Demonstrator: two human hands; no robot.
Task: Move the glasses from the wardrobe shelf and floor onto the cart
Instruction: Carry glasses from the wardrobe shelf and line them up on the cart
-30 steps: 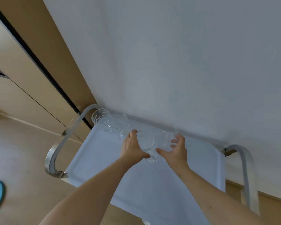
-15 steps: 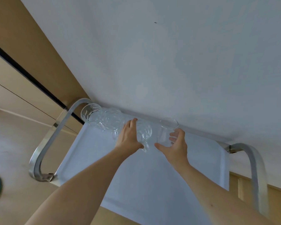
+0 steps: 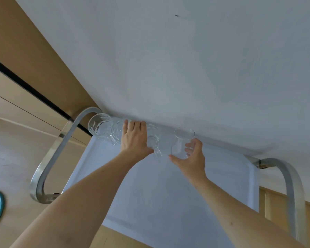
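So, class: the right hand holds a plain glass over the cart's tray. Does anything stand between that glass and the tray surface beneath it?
Nothing visible does. The plain glass in the right hand is over bare tray. The nearest things are a handled glass beside the left hand and patterned glasses further left, along the wall edge.

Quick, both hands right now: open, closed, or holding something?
Left hand: fingers curled round a cut glass mug on the cart tray.
Right hand: holding a plain glass, thumb and fingers round it.
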